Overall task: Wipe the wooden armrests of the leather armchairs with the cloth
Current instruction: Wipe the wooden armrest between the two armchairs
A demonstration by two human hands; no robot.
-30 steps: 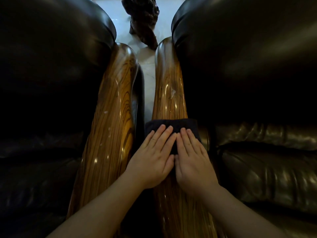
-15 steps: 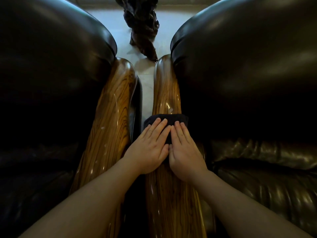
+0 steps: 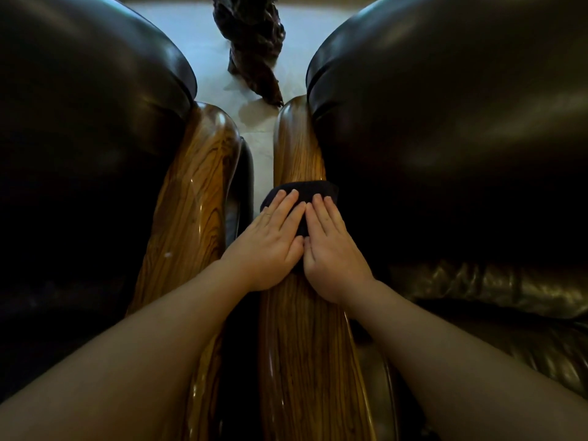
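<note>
Two dark leather armchairs side by side, wooden armrests between: right armrest, left armrest. Dark cloth flat on the right armrest, midway along. Left hand and right hand pressed on it, palms flat, fingers straight, no grip closed. Likely risk: cloth sliding off the rounded glossy edge into the gap.

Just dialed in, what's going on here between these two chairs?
A person is wiping a wooden armrest. The left hand and right hand lie flat, side by side, pressing a dark cloth onto the right chair's armrest. The stretch beyond the cloth is not yet covered. The left chair's armrest is untouched and shows a few pale specks.
</note>
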